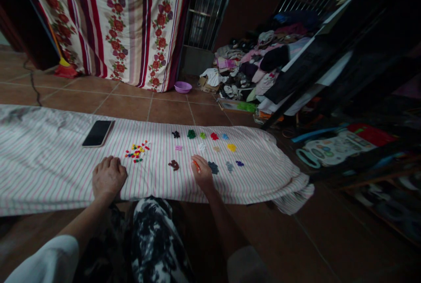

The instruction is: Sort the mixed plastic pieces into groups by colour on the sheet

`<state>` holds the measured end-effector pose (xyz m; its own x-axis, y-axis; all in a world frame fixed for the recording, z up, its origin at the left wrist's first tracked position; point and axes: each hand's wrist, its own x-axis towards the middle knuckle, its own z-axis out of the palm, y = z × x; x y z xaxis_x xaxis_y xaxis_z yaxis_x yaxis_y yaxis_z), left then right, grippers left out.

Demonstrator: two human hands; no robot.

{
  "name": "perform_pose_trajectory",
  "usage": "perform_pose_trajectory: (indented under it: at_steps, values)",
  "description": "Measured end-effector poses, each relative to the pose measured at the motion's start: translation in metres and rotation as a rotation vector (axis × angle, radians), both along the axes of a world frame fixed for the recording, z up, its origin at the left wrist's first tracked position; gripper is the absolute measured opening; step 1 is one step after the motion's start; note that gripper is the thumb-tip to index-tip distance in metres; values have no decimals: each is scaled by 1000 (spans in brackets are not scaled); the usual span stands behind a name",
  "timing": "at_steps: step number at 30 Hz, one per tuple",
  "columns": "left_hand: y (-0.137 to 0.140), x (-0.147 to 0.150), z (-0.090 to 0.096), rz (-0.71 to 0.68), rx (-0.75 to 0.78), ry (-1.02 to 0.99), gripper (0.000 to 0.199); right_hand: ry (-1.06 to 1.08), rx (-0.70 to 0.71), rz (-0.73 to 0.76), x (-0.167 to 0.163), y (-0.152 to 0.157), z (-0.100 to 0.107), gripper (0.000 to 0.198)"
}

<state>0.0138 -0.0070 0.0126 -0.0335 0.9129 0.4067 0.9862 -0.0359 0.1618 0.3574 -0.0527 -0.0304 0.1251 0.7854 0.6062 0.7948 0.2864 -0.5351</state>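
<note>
My left hand [109, 177] lies palm down on the striped cloth [66, 173], with nothing visible in it. Just beyond it to the right is a loose heap of small multicoloured pieces [136, 152]. My right hand [203, 175] has its fingertips closed around a small orange object [196, 166], too blurred to name. Around that hand, little piles sit sorted by colour: brown pieces [173, 165], white pieces [201, 147], dark grey pieces [213, 167] and yellow pieces [231, 147]. Further back are dark green pieces [191, 134] and red pieces [214, 136].
A phone [98, 134] rests on the cloth behind my left hand. Across the tiled floor stand a purple basin [183, 87], a floral curtain [131, 24] and a red broom [66, 70]. Heaped clothes [250, 63] fill the back right; a colourful plastic toy [332, 149] lies farther right.
</note>
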Motion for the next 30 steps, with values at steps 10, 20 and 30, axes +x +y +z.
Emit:
perform_pose_trajectory:
  at_steps: [10, 20, 30]
  values:
    - [-2, 2, 5, 6, -31, -9, 39, -90, -304, 227, 18, -13, 11, 82]
    - [-1, 1, 3, -1, 0, -14, 37, -112, -311, 247, 28, -10, 5, 64]
    - [3, 1, -3, -4, 27, -63, 31, -56, -220, 173, 30, -5, -7, 49]
